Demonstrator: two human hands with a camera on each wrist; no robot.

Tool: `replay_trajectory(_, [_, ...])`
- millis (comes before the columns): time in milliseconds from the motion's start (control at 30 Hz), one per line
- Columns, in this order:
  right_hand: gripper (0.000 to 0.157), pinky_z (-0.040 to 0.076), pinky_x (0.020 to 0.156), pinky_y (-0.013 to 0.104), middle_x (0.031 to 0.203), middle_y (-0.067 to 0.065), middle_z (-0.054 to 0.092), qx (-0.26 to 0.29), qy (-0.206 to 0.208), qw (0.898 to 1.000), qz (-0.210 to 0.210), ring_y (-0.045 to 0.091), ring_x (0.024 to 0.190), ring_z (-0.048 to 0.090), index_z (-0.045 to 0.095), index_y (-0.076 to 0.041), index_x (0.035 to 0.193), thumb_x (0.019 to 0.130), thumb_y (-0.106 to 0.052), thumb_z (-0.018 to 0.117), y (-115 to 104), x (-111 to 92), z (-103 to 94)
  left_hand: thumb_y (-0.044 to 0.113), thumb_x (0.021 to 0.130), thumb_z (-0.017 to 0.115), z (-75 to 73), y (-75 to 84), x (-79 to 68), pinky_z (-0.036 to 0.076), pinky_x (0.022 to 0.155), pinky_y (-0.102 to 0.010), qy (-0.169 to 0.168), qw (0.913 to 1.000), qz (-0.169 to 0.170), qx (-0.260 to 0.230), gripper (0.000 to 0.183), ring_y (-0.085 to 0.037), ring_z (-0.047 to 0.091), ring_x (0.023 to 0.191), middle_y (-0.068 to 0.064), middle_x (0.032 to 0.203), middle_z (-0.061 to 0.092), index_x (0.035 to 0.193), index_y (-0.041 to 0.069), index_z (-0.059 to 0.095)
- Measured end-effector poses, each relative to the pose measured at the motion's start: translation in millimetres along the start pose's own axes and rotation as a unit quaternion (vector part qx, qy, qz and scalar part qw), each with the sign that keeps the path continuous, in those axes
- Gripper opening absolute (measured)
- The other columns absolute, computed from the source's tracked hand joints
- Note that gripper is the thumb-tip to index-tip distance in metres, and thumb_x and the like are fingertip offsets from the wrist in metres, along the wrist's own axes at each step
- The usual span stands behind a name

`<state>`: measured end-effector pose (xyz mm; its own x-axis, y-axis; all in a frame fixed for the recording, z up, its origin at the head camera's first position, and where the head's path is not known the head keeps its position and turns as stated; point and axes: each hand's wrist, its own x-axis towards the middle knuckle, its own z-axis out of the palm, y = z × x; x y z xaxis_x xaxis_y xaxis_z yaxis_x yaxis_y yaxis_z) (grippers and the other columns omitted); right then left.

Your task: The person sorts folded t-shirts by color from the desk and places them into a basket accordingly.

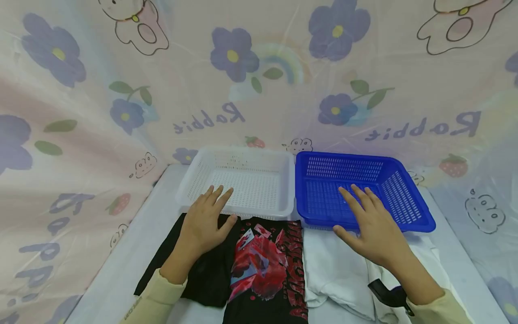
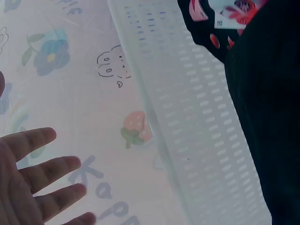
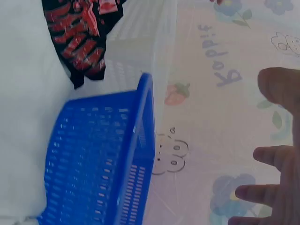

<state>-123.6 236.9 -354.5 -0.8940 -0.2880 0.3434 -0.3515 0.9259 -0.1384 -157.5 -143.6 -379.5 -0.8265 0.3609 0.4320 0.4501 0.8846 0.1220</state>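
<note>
My left hand (image 1: 208,222), fingers spread and straight, hovers over the near edge of the white basket (image 1: 243,209) and a folded black garment (image 1: 210,279). Over the near side of the blue basket (image 1: 323,216) is my right hand (image 1: 372,229), its fingers also straight and apart. Neither hand holds anything. Beside the black garment lies a black shirt with a red print (image 1: 263,265). White folded clothes (image 1: 336,270) lie in front of the blue basket, partly hidden under my right hand and forearm. Both baskets show bare, perforated floors.
The two baskets stand side by side at the back of the white table (image 1: 109,283). A patterned curtain (image 1: 275,103) with flowers and rabbits rises right behind them and along both sides. A black strap piece (image 1: 388,294) hangs at my right wrist.
</note>
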Motion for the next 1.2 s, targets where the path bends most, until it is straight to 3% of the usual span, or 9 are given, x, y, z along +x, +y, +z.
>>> replay_trajectory(200, [0.076,0.033,0.086,0.057,0.132,0.012,0.039,0.023,0.020,0.999,-0.016,0.038,0.116,0.036,0.029,-0.029,0.136,0.071,-0.053,0.061,-11,-3,9.9,0.055,0.083,0.042,3.0,8.1,-7.7,0.043,0.085,-0.044,0.009,0.9983,-0.004,-0.057,0.057,-0.021,0.048,0.112,0.001,0.126,0.049,0.132,0.027,0.038])
replay_trajectory(367, [0.070,0.038,0.084,0.050,0.123,0.005,0.047,0.068,0.016,0.997,-0.025,0.029,0.110,0.043,0.035,-0.029,0.132,0.071,-0.047,0.064,-21,-6,23.7,0.058,0.083,0.040,8.6,16.5,-16.0,0.044,0.085,-0.041,-0.034,0.9923,-0.029,-0.115,0.056,-0.016,0.048,0.112,0.005,0.125,0.049,0.132,0.031,0.037])
replay_trajectory(633, [0.064,0.041,0.081,0.050,0.123,-0.001,0.045,0.161,-0.022,0.987,0.001,0.024,0.113,0.042,0.035,-0.034,0.131,0.075,-0.044,0.063,-40,-14,51.1,0.059,0.081,0.042,29.8,22.9,-31.3,0.044,0.086,-0.035,-0.101,0.9750,-0.071,-0.185,0.060,-0.010,0.051,0.107,0.009,0.124,0.048,0.132,0.027,0.037])
replay_trajectory(833, [0.064,0.046,0.069,0.034,0.123,-0.004,0.046,0.228,-0.071,0.970,0.041,0.018,0.097,0.053,0.036,-0.033,0.130,0.074,-0.049,0.062,-54,-18,68.2,0.056,0.079,0.051,47.7,24.9,-41.3,0.046,0.065,-0.024,-0.146,0.9500,-0.089,-0.261,0.060,-0.009,0.055,0.080,0.004,0.112,0.055,0.131,0.030,0.036])
replay_trajectory(967, [0.062,0.046,0.062,0.027,0.126,-0.001,0.047,0.271,-0.106,0.954,0.071,0.018,0.088,0.057,0.035,-0.035,0.130,0.075,-0.052,0.060,-58,-21,82.4,0.048,0.080,0.054,55.8,28.4,-46.1,0.041,0.056,-0.020,-0.159,0.9407,-0.095,-0.284,0.058,-0.008,0.052,0.069,0.003,0.097,0.057,0.131,0.025,0.037])
replay_trajectory(1200, [0.063,0.044,0.055,0.023,0.122,0.008,0.051,0.315,-0.157,0.928,0.123,0.014,0.078,0.059,0.038,-0.026,0.130,0.075,-0.037,0.065,-60,-25,102.6,0.049,0.081,0.052,65.1,30.4,-52.1,0.040,0.051,-0.020,-0.176,0.9290,-0.105,-0.308,0.062,-0.006,0.047,0.060,0.000,0.080,0.053,0.132,0.018,0.037])
